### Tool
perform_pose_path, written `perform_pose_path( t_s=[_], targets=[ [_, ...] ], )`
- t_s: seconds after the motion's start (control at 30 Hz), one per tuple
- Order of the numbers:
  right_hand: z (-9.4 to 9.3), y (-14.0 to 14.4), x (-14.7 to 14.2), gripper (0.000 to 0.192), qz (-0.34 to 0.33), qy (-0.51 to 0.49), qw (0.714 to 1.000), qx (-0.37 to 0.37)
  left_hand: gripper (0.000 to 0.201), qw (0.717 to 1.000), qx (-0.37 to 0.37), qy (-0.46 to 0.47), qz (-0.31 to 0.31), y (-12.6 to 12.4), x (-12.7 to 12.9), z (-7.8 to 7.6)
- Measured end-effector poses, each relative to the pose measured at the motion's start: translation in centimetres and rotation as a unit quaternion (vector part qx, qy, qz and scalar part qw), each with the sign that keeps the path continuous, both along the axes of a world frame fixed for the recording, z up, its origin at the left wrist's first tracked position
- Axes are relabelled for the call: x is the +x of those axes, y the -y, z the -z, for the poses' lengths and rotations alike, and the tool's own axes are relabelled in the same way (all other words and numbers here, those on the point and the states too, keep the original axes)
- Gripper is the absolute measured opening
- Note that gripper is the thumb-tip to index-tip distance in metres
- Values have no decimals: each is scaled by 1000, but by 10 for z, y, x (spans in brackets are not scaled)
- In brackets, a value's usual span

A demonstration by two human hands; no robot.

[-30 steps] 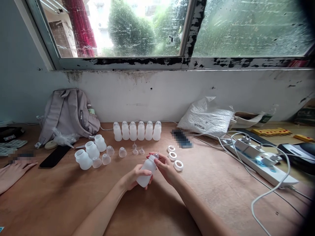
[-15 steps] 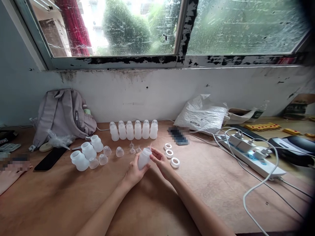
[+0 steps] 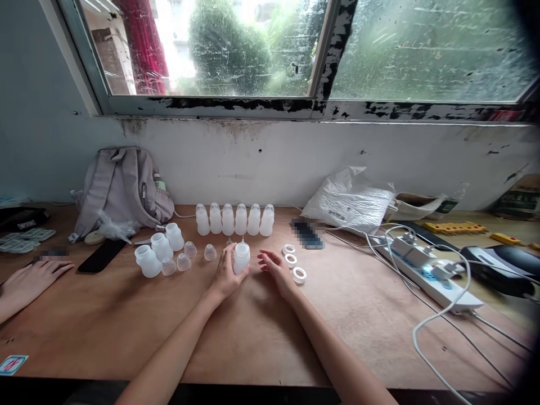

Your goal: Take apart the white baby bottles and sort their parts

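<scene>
My left hand (image 3: 228,273) is wrapped round a frosted white baby bottle (image 3: 241,261), which stands upright with a teat on its top. Just to the right of it, my right hand (image 3: 274,269) holds nothing, its fingers bent and apart. White collar rings (image 3: 299,275) lie in a line beside that hand. Clear teats are mostly hidden behind the left hand and bottle. Left of my hands are several clear domed caps (image 3: 184,262), and beyond these are three open frosted bottles (image 3: 147,261). A row of several capped bottles (image 3: 241,219) stands at the back.
A grey backpack (image 3: 122,185) and a black phone (image 3: 101,256) are at the left. Another person's hand (image 3: 34,281) rests at the table's left edge. To the right lie a silver bag (image 3: 350,199), a white power strip (image 3: 447,289) and loose cables.
My right hand has let go of the bottle's top and moved slightly away to the right. The left hand has brought the bottle from tilted to upright. The view has shifted a little.
</scene>
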State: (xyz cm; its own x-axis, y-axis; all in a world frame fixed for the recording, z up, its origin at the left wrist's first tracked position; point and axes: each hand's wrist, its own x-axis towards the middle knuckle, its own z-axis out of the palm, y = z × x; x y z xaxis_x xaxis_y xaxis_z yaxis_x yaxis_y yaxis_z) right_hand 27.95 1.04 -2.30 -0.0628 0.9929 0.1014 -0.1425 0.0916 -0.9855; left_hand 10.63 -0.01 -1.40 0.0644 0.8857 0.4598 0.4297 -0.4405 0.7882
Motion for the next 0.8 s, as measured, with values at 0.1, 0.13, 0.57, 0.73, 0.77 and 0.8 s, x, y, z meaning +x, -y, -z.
perform_pose_path(
  t_s=[0.1, 0.13, 0.57, 0.73, 0.77, 0.8],
  targets=[
    [0, 0, 1, 37, 21, 36, 999, 16, 45, 998, 44, 2, -49, -1, 0, -16],
    [-1, 0, 2, 36, 45, 66, 996, 31, 42, 998, 45, 2, -52, -2, 0, -19],
    [-5, -5, 30, 24, 257, 362, 876, 189, 44, 995, 76, -40, -41, -3, -14, 6],
    [7, 8, -5, 45, 38, 280, 938, 202, 30, 977, 114, -78, -163, -19, -46, 10],
    [10, 9, -11, 52, 11, 281, 939, 199, 34, 976, 97, -73, -181, -23, -50, 15],
    [13, 10, -16, 58, -8, 286, 937, 200, 39, 978, 73, -58, -187, -26, -52, 20]
  ],
)
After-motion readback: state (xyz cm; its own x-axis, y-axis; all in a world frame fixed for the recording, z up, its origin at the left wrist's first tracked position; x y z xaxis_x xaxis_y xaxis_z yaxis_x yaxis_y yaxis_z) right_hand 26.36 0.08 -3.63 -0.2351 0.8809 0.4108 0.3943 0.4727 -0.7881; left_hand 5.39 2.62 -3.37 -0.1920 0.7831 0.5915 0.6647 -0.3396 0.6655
